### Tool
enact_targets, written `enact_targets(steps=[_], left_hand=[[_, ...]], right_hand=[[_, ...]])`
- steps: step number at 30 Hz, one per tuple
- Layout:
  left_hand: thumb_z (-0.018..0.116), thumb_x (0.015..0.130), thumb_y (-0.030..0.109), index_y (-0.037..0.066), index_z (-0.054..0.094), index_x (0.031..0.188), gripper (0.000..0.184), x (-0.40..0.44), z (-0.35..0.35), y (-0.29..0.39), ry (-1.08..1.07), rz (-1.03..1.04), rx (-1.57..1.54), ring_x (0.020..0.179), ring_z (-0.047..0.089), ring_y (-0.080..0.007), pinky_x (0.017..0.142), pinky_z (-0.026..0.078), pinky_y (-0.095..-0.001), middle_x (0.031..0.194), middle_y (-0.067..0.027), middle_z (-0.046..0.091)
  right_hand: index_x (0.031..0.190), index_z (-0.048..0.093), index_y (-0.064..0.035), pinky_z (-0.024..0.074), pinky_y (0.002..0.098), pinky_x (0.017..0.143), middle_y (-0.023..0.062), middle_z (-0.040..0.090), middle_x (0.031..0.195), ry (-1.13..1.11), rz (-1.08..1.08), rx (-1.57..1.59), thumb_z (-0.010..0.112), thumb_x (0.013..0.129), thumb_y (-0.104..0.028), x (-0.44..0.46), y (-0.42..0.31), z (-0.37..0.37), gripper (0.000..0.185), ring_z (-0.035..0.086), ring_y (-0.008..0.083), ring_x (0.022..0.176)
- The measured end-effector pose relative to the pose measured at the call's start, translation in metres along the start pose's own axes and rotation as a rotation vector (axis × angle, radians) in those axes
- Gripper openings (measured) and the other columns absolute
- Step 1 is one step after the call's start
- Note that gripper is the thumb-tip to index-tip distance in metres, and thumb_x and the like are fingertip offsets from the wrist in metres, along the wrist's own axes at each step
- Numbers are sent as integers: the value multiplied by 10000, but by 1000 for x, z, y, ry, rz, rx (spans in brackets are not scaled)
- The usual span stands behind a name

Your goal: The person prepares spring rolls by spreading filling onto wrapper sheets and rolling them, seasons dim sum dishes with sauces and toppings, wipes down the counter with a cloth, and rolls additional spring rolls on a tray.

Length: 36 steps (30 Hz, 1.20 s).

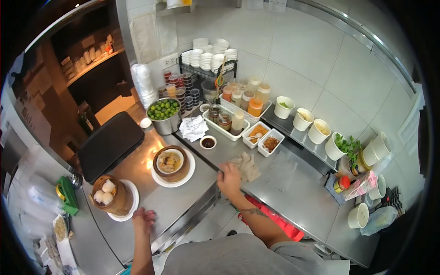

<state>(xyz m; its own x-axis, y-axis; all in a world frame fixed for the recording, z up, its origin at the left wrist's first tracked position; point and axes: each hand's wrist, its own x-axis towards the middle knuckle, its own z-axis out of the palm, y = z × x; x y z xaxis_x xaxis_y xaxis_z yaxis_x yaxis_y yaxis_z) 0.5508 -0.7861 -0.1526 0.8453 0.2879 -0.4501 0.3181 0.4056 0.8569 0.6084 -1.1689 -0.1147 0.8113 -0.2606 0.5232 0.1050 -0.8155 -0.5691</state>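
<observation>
My left hand hovers by the counter's front edge with loosely bent fingers and nothing visible in it. Close by, a white plate carries a tilted bamboo steamer with several pale buns inside. My right hand is at the counter edge, its fingers curled; whatever they grip, if anything, is hidden. A crumpled beige cloth lies just beside it. Between and beyond my hands, a second bamboo steamer, holding a bowl of food, stands on another white plate.
A black tray lies at the left. Behind are a metal pot of green limes, a dish of dark sauce, a jar tray and two topping tubs. White tubs line the right shelf.
</observation>
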Motion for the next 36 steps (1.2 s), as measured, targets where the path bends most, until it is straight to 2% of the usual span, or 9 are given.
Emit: enact_targets(steps=[5,8,12,15,19,25,30,31,36], left_hand=[[415,1018,278,30,504,1067,268,14,-10,18,-11,-85,-199,780,708,-247,435,458,-281,985,-202,695],[414,1014,247,33,509,1057,238,24,-14,32,5,-145,-292,776,708,-256,461,450,-303,984,-205,696],[487,965,217,52,532,997,174,33,-36,47,-159,-199,-270,710,703,-230,504,453,-291,889,-193,709],[513,944,183,58,537,988,134,42,-67,49,-162,-250,-215,642,683,-224,435,434,-294,821,-168,692],[529,917,142,70,433,1111,228,32,-93,54,164,118,55,521,622,-217,311,352,-275,759,-111,601],[502,897,104,65,328,1248,394,45,-122,71,279,233,171,472,550,-183,321,367,-278,830,-106,557],[550,845,21,9,409,956,179,43,-112,79,185,178,274,442,564,-180,275,344,-280,698,-103,561],[527,840,9,5,379,1055,261,49,-113,76,183,145,265,410,532,-179,291,363,-286,683,-97,531],[509,858,79,-39,519,1007,191,36,-108,94,28,95,428,482,619,-212,374,446,-347,617,-113,604]], right_hand=[[1296,490,20,533,316,497,128,646,861,-357,657,708,569,854,-37,-3,-31,81,452,642,188,635],[1352,418,51,529,292,432,123,648,849,-311,823,823,586,846,-48,14,-51,104,542,623,172,553],[1209,600,52,538,298,414,156,684,815,-250,656,582,571,837,-25,26,-60,122,381,661,201,561],[1096,672,43,549,331,429,171,700,778,-265,673,573,567,813,-39,33,-67,120,313,681,227,555],[1042,694,46,555,337,426,166,704,785,-287,691,581,579,805,-33,37,-82,127,274,686,233,563],[1109,668,54,585,319,425,178,700,826,-361,721,718,599,823,-41,36,-97,158,310,685,235,581],[1200,619,37,587,295,432,118,684,792,-401,728,690,588,867,-52,31,-127,172,345,652,169,540],[1203,619,32,587,287,437,115,685,791,-394,700,662,595,870,-59,31,-127,180,347,650,167,535],[1225,604,60,525,265,384,139,691,822,-428,692,588,611,894,-106,37,-138,188,371,649,184,514]])
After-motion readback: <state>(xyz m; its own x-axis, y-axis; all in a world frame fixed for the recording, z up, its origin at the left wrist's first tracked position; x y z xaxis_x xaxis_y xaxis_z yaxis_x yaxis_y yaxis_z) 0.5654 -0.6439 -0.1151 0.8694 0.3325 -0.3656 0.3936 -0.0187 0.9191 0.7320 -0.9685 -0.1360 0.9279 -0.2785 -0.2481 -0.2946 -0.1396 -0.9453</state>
